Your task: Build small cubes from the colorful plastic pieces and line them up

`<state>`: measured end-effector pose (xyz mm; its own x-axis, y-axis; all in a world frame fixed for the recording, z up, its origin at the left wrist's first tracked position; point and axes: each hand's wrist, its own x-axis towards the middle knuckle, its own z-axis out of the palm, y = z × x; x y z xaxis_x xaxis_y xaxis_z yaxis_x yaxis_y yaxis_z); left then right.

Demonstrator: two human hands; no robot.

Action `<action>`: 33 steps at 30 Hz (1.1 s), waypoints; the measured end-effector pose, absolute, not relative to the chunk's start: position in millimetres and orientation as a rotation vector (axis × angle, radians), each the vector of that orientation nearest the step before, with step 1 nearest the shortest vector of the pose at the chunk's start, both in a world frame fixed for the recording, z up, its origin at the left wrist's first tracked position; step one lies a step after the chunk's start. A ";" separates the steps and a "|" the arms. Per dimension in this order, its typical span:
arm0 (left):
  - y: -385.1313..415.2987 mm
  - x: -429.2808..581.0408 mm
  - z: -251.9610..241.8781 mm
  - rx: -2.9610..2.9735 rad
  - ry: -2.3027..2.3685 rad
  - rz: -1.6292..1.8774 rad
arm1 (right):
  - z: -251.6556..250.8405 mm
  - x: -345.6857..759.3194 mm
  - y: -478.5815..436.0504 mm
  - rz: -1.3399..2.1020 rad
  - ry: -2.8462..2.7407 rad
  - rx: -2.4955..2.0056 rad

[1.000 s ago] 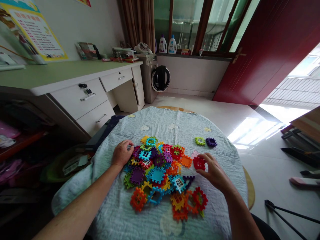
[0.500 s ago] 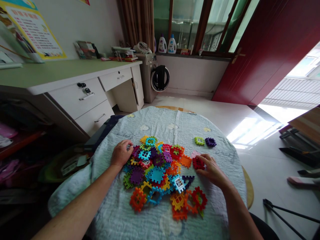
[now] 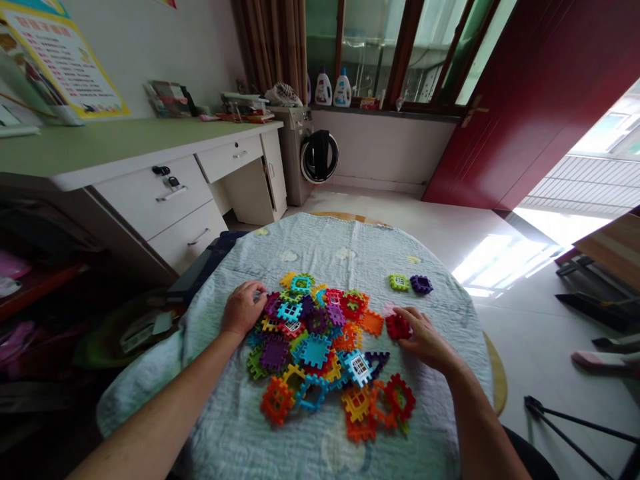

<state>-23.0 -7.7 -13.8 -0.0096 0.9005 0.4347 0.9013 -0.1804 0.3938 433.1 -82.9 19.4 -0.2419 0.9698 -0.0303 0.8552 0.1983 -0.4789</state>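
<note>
A heap of colourful interlocking plastic building tiles with notched edges lies on the cloth-covered table. Resting on the cloth at the heap's left edge is my left hand, its fingers loosely curved with a gap to the thumb and no tile seen in it. To the right of the heap, my right hand grips a red tile by its right side, low over the cloth. A pale pink piece shows just behind it. Farther back, a green window tile and a dark purple tile lie side by side.
The round table wears a light blue cloth. Beyond it stand a white desk on the left, a washing machine and a red door. Black tripod legs stand on the floor at right.
My right hand and the red tile have shifted very slightly to the right. My left hand has stayed in place.
</note>
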 end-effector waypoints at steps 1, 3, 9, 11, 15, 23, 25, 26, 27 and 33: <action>-7.7 -22.9 -13.8 -2.211 -2.014 -0.968 | 21.5 431.4 -81.4 0.577 -2.223 -1.747; -7.9 -22.8 -13.6 -2.216 -2.015 -0.969 | 26.3 427.6 -77.9 0.558 -2.281 -1.774; -8.6 -22.4 -12.6 -2.217 -2.004 -0.983 | 38.2 419.2 -68.1 0.415 -2.457 -1.880; -8.5 -22.3 -12.7 -2.212 -2.004 -0.990 | 41.8 418.8 -60.3 0.348 -2.497 -1.891; -8.3 -22.4 -13.4 -2.207 -1.998 -1.000 | 50.5 418.2 -27.2 0.203 -2.412 -1.930; -8.9 -21.9 -13.6 -2.200 -2.013 -1.002 | 52.1 403.2 45.1 0.226 -2.348 -2.036; -9.1 -21.8 -13.6 -2.198 -2.009 -1.002 | 47.4 399.2 52.8 0.262 -2.362 -2.054; -9.2 -21.8 -13.6 -2.199 -2.007 -1.001 | 45.1 397.8 55.4 0.279 -2.371 -2.068; -9.3 -21.8 -13.5 -2.202 -2.006 -0.999 | 43.3 397.0 57.4 0.296 -2.382 -2.080; -9.9 -21.5 -12.5 -2.198 -2.019 -1.001 | 46.6 413.2 66.2 0.364 -2.418 -2.082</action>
